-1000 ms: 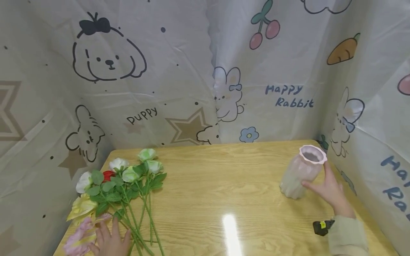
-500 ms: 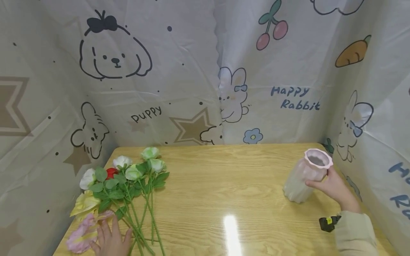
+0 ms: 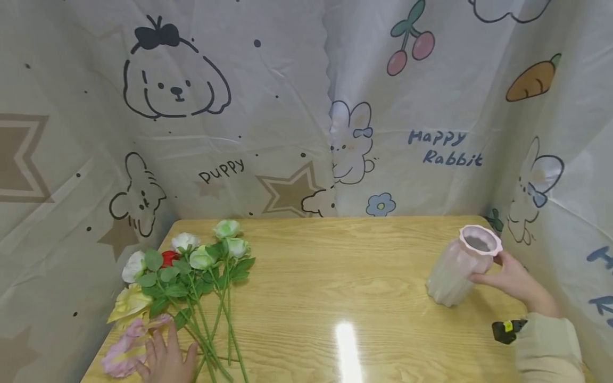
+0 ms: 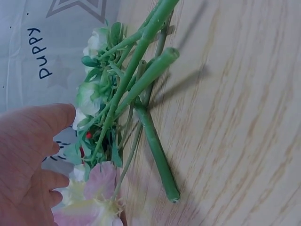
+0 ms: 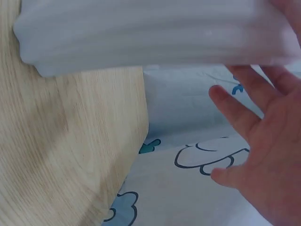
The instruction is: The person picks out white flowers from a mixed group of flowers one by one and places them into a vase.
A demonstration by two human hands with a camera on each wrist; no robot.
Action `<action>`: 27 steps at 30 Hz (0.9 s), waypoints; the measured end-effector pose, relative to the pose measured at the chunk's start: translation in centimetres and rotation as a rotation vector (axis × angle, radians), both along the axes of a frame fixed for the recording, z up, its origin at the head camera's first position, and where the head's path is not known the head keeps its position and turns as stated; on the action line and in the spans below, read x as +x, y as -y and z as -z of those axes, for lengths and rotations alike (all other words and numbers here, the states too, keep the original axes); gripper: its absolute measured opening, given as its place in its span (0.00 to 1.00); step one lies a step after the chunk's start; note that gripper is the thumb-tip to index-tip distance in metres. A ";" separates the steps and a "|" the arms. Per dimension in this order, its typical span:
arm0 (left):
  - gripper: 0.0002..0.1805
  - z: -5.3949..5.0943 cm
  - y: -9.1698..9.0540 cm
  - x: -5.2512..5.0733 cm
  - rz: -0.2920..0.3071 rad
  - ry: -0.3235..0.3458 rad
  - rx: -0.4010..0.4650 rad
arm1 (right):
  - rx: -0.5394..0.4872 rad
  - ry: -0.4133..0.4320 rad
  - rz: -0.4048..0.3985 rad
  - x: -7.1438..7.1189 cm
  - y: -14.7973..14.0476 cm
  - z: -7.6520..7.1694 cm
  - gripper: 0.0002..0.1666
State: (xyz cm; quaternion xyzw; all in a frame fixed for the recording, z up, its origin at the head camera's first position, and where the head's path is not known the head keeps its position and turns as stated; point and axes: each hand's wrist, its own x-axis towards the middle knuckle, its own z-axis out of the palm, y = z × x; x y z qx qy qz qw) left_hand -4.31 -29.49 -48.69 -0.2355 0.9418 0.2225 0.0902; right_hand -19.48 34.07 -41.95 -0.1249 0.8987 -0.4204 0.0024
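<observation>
On the right side of the table stands a pale pink-and-white ribbed vase with a scalloped rim, leaning somewhat in the head view. My right hand holds it near the neck, thumb on the front side and the other fingers behind, mostly hidden in the head view. At the left lies a bunch of artificial flowers, white, pale green, red and yellow, with green stems toward the near edge. My left hand is spread beside a pink flower, fingers relaxed and gripping nothing; whether they touch its petals I cannot tell.
The wooden table is enclosed by a printed curtain at the back and both sides. A black device sits at my right wrist. A bright light reflection lies across the table's front middle.
The head view has turned slightly left, so everything sits farther right. My right wrist has shifted a little to the right while its fingers stay at the vase's neck. The flowers stay put.
</observation>
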 end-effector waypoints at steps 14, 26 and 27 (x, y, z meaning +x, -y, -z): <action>0.42 -0.1 0.1 -0.7 -0.018 0.017 -0.053 | -0.042 -0.041 -0.090 0.0 -0.6 -0.5 0.43; 0.21 -0.1 -0.1 -3.0 -0.073 -0.126 0.045 | -0.057 -0.063 -0.112 0.1 -0.8 0.0 0.44; 0.20 0.0 0.0 -3.2 -0.071 -0.111 0.059 | -0.060 -0.064 -0.115 0.1 -0.8 0.1 0.43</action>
